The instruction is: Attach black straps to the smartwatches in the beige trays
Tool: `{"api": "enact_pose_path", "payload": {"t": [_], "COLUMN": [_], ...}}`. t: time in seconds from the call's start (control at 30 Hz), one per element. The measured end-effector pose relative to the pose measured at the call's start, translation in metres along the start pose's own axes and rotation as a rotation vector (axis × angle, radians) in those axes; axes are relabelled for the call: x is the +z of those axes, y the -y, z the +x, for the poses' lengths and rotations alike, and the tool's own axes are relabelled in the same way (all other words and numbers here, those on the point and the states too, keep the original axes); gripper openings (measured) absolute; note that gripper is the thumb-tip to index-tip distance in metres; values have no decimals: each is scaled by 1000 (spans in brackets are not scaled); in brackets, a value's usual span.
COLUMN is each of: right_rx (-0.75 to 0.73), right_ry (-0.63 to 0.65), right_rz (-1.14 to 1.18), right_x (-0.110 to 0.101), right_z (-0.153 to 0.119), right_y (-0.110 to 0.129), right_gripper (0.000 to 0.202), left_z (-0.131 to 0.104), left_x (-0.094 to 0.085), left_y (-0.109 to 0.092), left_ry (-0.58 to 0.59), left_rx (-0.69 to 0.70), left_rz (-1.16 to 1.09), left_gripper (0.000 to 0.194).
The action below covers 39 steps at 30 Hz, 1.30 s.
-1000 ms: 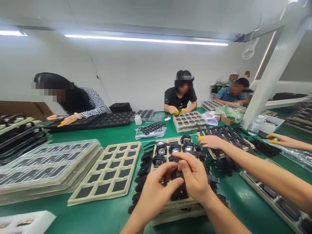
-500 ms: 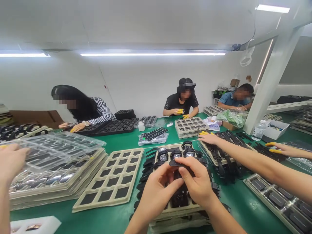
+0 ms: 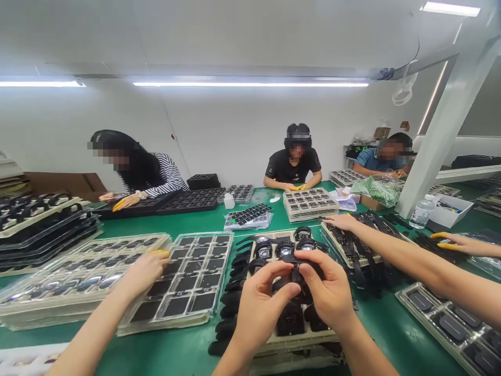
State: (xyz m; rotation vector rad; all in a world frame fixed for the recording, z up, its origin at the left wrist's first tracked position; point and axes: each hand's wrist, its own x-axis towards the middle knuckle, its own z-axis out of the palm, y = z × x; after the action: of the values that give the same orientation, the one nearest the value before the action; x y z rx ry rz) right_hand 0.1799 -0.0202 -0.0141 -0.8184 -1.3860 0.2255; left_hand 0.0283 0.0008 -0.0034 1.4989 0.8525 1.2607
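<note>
Both my hands work together over a stacked watch tray in front of me. My left hand (image 3: 264,303) pinches one side of a black watch strap (image 3: 290,259); my right hand (image 3: 331,295) grips its other side, with thumb and forefinger close together. My fingers partly cover the strap, and I cannot tell whether a watch case is joined to it. Just beyond my fingertips, black watches (image 3: 284,249) with curled straps sit in the tray's far compartments. More black straps (image 3: 230,310) hang out over its left side.
At left, a co-worker's hand (image 3: 151,269) rests by a plastic-covered tray (image 3: 225,261), beside stacked trays of watch faces (image 3: 84,284). Another person's arm (image 3: 391,243) reaches in from the right over a strap tray (image 3: 366,256). A tray of dark rectangular pieces (image 3: 442,324) lies lower right.
The clear plastic cover at left has moved from above the watch-face stack onto the neighbouring tray. My hands stay together on the strap, which has shifted slightly between my fingers.
</note>
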Motion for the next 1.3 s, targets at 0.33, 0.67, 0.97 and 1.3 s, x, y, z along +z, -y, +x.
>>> {"api": "enact_pose_path", "payload": {"t": [0.33, 0.67, 0.97, 1.3], "right_rx": [0, -42, -26, 12], "right_ry": [-24, -131, -122, -188], "right_rz": [-13, -104, -58, 94], "right_x": [4, 11, 11, 15], "right_z": [-9, -13, -13, -19], "right_y": [-5, -6, -8, -8], "right_gripper": [16, 22, 21, 18], "left_z": [-3, 0, 1, -3], "left_x": [-3, -4, -10, -9], "left_y": [-15, -10, -4, -2], "left_ry": [181, 193, 264, 213], "left_rx": [72, 83, -96, -78], "left_rz": [273, 288, 129, 21], "left_gripper": [30, 27, 33, 33]}}
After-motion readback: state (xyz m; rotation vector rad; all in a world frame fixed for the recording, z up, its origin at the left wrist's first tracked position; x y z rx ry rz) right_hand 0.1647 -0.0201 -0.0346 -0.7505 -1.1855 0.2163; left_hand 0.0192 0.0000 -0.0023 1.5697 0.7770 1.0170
